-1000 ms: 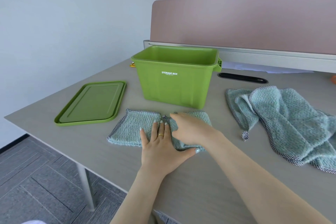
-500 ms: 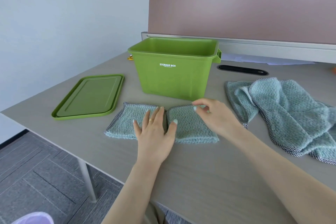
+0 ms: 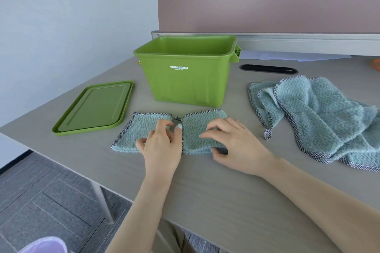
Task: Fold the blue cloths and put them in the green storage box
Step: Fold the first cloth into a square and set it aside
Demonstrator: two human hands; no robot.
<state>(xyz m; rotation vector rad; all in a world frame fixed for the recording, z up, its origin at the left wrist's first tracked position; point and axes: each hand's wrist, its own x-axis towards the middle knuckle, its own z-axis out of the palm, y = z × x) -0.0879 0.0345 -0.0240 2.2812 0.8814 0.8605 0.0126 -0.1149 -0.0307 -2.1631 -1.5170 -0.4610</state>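
A folded blue cloth is lying on the grey wood-grain counter, just in front of the green storage box, with its long axis running left to right. It is a fluffy, zigzag-textured microfibre piece edged in a black-and-white checked trim, and it is sitting as two roughly square halves meeting at a seam in the middle, where a small checked hanging loop is poking up toward the box.

The left hand is resting on the left half near the seam, its fingers curled and bunching the pile, the thumb tip touching the seam. The right hand is lying over the right half, fingertips pressing into the fabric and the thumb tucked at the near edge; it seems to be pinching that edge, though the hand is hiding the contact.

The storage box is standing upright and open, a rectangular plastic tub with a rolled rim and white "STORAGE BOX" lettering facing the viewer. Its flat green lid is lying well to the left on the counter, beside the box. To the right, a loose pile of blue cloths of the same fabric is lying crumpled and unfolded, apart from both hands.
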